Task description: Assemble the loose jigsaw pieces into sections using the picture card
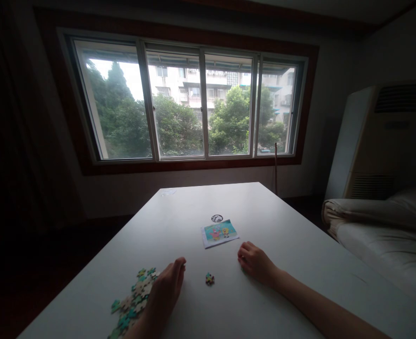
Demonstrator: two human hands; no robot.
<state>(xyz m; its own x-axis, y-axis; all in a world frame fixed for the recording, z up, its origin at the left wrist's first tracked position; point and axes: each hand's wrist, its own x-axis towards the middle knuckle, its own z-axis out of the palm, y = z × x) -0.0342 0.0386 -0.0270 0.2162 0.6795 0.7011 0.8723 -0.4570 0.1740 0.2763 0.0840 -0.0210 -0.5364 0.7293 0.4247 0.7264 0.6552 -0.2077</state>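
A single puzzle piece (210,279) is located on the white table (300,226), between both hands and untouched. The left hand (165,292) is laid relaxed, grasping nothing, against the piece pile (132,303). The right hand (255,262) is half-curled; any content cannot be determined. A picture card (219,233) is placed beyond.

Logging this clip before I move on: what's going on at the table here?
A person has both hands on a white table. The left hand rests against a pile of loose jigsaw pieces. The right hand lies curled, and nothing shows in it. A single piece sits between them, untouched. Beyond it lie a picture card and a small round dark object.
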